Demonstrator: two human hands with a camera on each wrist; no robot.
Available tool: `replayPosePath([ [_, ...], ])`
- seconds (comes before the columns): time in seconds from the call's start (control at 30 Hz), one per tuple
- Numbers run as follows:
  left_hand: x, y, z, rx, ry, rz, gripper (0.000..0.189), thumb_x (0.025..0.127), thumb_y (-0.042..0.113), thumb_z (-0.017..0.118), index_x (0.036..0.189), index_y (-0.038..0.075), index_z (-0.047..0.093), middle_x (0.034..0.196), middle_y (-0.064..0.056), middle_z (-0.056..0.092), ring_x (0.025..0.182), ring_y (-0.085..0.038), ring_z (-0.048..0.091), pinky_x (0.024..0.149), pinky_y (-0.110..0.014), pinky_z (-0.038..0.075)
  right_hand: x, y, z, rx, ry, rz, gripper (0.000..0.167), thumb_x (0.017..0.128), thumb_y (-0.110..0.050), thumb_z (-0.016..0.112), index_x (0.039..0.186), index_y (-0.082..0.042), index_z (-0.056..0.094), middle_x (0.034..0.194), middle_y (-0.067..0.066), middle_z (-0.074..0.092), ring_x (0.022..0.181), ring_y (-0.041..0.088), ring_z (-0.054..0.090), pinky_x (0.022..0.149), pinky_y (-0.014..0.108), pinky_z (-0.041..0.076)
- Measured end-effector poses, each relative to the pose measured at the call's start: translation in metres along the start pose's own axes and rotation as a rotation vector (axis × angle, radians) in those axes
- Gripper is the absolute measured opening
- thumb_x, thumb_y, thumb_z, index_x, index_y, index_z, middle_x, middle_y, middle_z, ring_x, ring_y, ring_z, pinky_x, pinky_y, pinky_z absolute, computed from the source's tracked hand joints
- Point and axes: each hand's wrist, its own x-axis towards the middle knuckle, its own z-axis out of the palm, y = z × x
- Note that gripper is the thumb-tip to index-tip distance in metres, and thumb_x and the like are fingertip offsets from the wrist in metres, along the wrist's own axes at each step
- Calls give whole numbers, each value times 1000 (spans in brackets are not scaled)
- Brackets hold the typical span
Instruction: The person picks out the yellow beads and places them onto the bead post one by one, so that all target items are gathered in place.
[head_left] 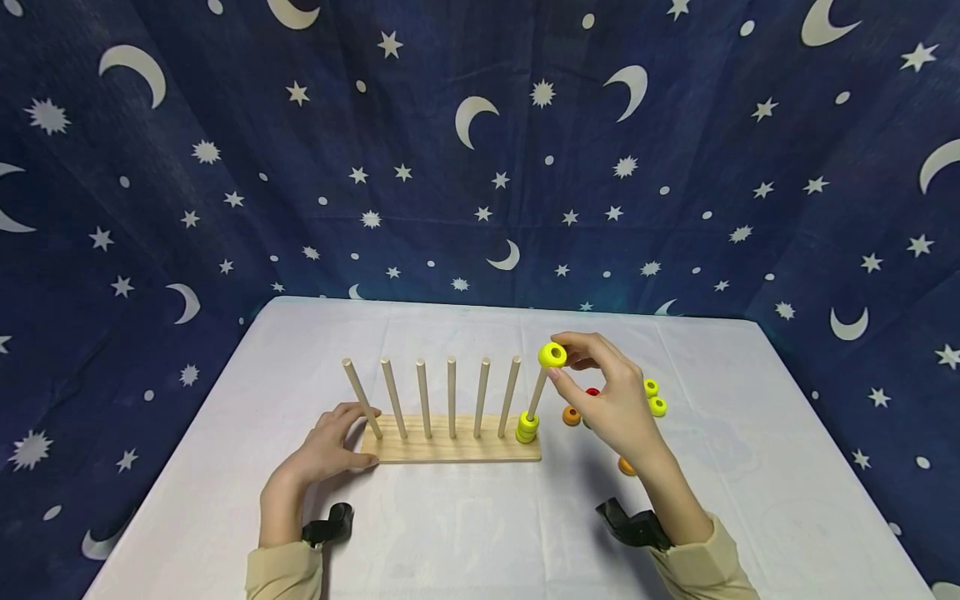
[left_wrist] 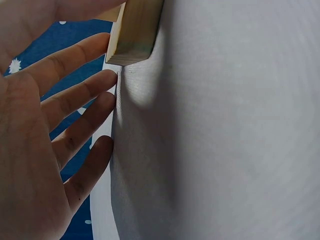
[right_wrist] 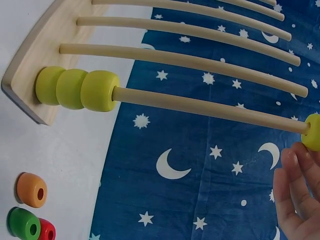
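A wooden board (head_left: 450, 452) with a row of several upright pegs lies on the table. My left hand (head_left: 322, 446) holds its left end, thumb at the front edge and index finger toward the back; the other fingers spread past the end in the left wrist view. Between thumb and fingertips, my right hand (head_left: 611, 392) pinches a yellow bead (head_left: 552, 355) at the top of the rightmost peg (right_wrist: 210, 107). The peg's tip meets the bead's hole in the right wrist view. Three yellow beads (right_wrist: 70, 89) are stacked at the foot of that peg; the other pegs are bare.
Loose beads lie right of the board, partly behind my right hand: an orange bead (head_left: 572, 415), a red bead (head_left: 592, 391), a green bead (right_wrist: 24, 223) and two yellow ones. Another orange bead (head_left: 627, 467) shows beside my right wrist. A dark star-patterned cloth (head_left: 420, 167) hangs behind the white table.
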Motion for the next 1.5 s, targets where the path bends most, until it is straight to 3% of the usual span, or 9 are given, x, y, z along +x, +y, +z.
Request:
replayPosePath([
  [0.83, 1, 1, -1, -9, -3, -1, 62, 67, 20, 82, 124, 13, 59, 138, -17, 48, 123, -40, 42, 99, -67, 34, 0, 1, -1, 15, -8, -8, 38, 81, -6, 73, 118, -11, 63, 106, 0, 68, 93, 7, 60, 84, 17, 47],
  [1.5, -1, 1, 0, 5, 1, 6, 62, 66, 21, 83, 124, 13, 59, 138, -18, 49, 124, -42, 43, 99, -68, 34, -4, 7, -3, 1, -17, 5, 27, 84, -7, 71, 111, -11, 67, 100, 1, 67, 91, 7, 59, 83, 15, 46],
])
